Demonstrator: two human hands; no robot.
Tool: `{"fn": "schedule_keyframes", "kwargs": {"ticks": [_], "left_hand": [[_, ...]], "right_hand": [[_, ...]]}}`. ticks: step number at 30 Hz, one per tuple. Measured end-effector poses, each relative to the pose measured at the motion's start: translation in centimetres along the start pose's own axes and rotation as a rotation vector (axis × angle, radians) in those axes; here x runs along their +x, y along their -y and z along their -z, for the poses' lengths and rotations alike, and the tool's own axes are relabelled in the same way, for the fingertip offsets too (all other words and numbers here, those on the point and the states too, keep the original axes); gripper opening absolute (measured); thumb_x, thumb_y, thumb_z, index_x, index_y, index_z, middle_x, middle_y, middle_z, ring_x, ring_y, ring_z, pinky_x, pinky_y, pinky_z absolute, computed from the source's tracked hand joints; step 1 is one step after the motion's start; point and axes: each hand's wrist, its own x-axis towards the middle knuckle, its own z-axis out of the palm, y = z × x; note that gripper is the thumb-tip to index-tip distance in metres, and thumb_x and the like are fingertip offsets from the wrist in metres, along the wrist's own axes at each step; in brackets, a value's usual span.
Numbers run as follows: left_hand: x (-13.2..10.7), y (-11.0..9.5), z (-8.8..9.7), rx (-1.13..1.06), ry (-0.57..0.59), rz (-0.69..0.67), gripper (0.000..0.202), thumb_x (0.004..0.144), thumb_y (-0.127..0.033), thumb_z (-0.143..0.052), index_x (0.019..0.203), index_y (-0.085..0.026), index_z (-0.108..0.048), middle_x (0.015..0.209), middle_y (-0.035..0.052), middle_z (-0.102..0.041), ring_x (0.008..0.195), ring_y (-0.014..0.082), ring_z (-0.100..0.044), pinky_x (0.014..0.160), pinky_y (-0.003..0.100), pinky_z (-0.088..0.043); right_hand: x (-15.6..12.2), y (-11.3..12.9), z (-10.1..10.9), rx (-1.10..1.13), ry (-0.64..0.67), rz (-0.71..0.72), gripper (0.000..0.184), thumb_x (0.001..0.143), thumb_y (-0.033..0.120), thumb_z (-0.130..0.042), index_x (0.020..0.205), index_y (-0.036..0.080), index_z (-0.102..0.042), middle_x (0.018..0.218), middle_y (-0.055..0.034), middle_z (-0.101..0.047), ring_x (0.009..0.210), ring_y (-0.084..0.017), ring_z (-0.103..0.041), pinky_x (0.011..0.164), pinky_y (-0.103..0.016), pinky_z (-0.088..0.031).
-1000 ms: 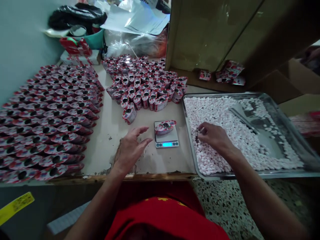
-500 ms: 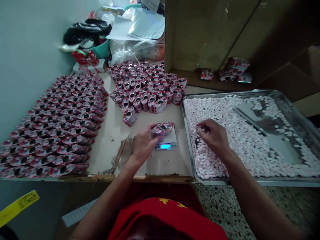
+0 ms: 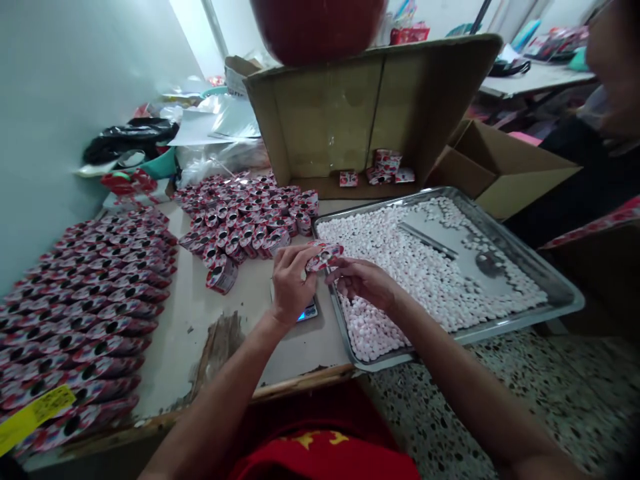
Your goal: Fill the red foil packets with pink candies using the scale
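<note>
My left hand (image 3: 293, 280) is wrapped round a red-and-white printed packet (image 3: 324, 257) with a hole in its upper end, raised above a small digital scale (image 3: 309, 312). The scale's blue display is partly covered by the hand and wrist. At the packet's right end, the fingers of my right hand (image 3: 361, 280) are bent and closed against it, over the tray's left rim. Beneath that hand lie many small white, pinkish tablets (image 3: 375, 327) in a wide metal tray (image 3: 345, 343).
Rows of similar packets (image 3: 95, 307) fill the table's left side, and another group (image 3: 240, 220) stands behind the scale. A cardboard box (image 3: 330, 127) with several packets stands at the back. A metal strip (image 3: 427, 240) lies in the tray. Another person (image 3: 565, 167) is at the right.
My left hand has lifted the packet off the scale. My right hand has moved left from over the tablets to the packet. The view has tilted up and turned right, bringing another person into sight.
</note>
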Motion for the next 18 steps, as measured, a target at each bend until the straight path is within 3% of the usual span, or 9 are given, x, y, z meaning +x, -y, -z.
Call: {"fn": "schedule_keyframes", "kwargs": {"ticks": [4,9,13,18], "left_hand": [[-0.8,0.4,-2.0,0.017,-0.013,0.004,0.038,0.085,-0.007,-0.061,0.114,-0.025,-0.077,0.117,0.0076,-0.077,0.112,0.0264,-0.066,0.108,0.045,-0.048],[-0.9,-0.6,-1.0,0.045,-0.027,-0.047,0.034,0.091,-0.011,-0.061,0.116,-0.028,-0.078,0.119,0.0081,-0.077,0.118,0.0271,-0.065,0.110,0.045,-0.047],[-1.0,-0.7,-1.4,0.038,0.009,-0.032,0.029,0.092,-0.013,-0.063,0.113,-0.027,-0.078,0.117,0.0082,-0.078,0.113,0.0264,-0.067,0.107,0.044,-0.048],[-1.1,-0.3,-3.1,-0.120,-0.033,0.169,0.024,0.087,-0.016,-0.071,0.110,-0.025,-0.076,0.111,0.0065,-0.076,0.109,0.0257,-0.066,0.103,0.041,-0.049]], "right_hand": [[-0.2,0.1,0.4,0.058,0.015,-0.012,0.037,0.065,0.013,-0.063,0.102,0.016,-0.071,0.089,-0.0078,-0.081,0.061,-0.012,-0.066,0.054,-0.019,-0.049],[-0.4,0.2,0.2,0.060,0.007,0.007,0.032,0.068,0.016,-0.073,0.100,0.017,-0.071,0.092,-0.0077,-0.081,0.062,-0.012,-0.065,0.054,-0.019,-0.049],[-0.7,0.2,0.4,0.092,0.059,0.043,0.033,0.064,0.015,-0.068,0.097,0.016,-0.072,0.093,-0.0075,-0.080,0.065,-0.012,-0.064,0.056,-0.020,-0.049],[-0.9,0.2,1.0,0.007,0.005,0.010,0.042,0.067,0.020,-0.066,0.108,0.017,-0.072,0.095,-0.0083,-0.078,0.065,-0.014,-0.063,0.059,-0.024,-0.048]]}}
